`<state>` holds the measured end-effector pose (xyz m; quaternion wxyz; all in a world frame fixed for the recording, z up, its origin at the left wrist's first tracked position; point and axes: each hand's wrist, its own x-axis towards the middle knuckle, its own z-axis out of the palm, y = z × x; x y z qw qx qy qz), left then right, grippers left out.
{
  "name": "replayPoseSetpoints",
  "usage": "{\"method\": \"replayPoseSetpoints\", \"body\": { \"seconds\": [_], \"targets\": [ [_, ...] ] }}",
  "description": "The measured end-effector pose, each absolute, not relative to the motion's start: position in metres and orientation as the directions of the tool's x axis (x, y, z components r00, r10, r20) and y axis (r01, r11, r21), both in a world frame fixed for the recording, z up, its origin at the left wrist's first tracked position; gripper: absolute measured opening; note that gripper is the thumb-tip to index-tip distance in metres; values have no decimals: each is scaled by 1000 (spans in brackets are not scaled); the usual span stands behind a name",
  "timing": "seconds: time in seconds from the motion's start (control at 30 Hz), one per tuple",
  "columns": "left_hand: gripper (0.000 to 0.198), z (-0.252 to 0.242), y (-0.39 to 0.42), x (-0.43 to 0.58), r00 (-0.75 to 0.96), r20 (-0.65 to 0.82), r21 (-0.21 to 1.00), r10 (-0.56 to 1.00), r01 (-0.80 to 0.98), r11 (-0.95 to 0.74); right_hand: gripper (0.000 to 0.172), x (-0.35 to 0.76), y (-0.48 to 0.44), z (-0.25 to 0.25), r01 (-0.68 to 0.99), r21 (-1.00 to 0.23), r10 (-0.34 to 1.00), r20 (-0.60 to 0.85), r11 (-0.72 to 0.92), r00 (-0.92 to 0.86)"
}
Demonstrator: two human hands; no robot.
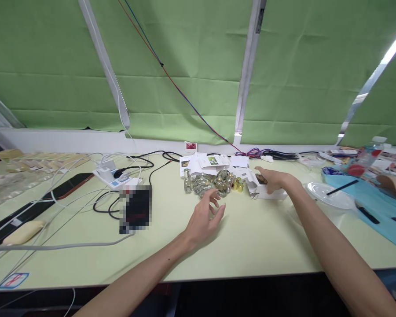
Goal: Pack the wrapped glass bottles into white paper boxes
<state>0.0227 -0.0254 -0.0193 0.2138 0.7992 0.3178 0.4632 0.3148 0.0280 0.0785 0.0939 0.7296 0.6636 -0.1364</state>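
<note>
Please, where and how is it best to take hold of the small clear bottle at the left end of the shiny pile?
Probably pinch the small clear bottle across its narrow width with the left hand, coming from the near left: its body is slim, and the shiny pile crowds only its right side.

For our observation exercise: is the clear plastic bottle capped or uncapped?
Capped: the clear plastic bottle has a white cap over its neck.

I see 2 bare arms (326, 237) reaching forward. The bare left hand (203, 220) is loosely curled, thumb apart from its fingers. The bare right hand (275, 179) is farther out, wrist bent inward, thumb angled down, fingertips hard to make out.
</note>
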Motion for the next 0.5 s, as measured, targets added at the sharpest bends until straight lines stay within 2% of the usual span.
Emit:
{"method": "replayPoseSetpoints", "body": {
  "seconds": [0.1,0.23,0.3,0.4,0.5],
  "targets": [
    [39,-20,-25,22,399,558,658,728,321,-681,120,313,28,80,994,-59,946,-315,-95,72],
    [28,-17,-27,21,493,440,671,751,375,-640,119,309,25,83,993,-112,962,-271,-39,7],
    [23,-15,-29,21,547,392,649,740,406,-644,115,304,23,86,985,-161,973,-210,57,-91],
    [19,-15,-32,23,611,357,593,706,436,-677,99,291,24,89,940,-217,958,-62,262,-281],
    [19,-17,-32,24,647,347,559,679,439,-704,84,269,36,91,888,-218,914,64,405,-401]
  ]
}}
